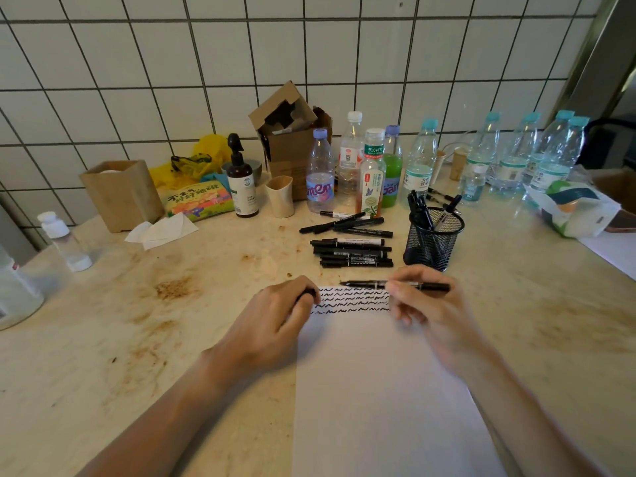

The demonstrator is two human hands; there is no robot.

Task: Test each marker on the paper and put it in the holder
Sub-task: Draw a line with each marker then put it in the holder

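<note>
A white sheet of paper (378,390) lies on the counter, with rows of black squiggles along its top edge. My right hand (430,304) holds an uncapped black marker (364,284) sideways just above the sheet's top, tip pointing left. My left hand (278,311) is closed on a small black object, apparently the marker cap (308,293), at the paper's top left corner. Several black markers (351,251) lie in a loose pile behind the paper. A black mesh holder (432,241) to their right contains several markers.
Several plastic bottles (371,166) line the back of the stained counter (172,321), with a cardboard box (292,139), a pump bottle (242,180), a beige cup (280,196), a tissue box (120,194), snack bags and a tiled wall behind.
</note>
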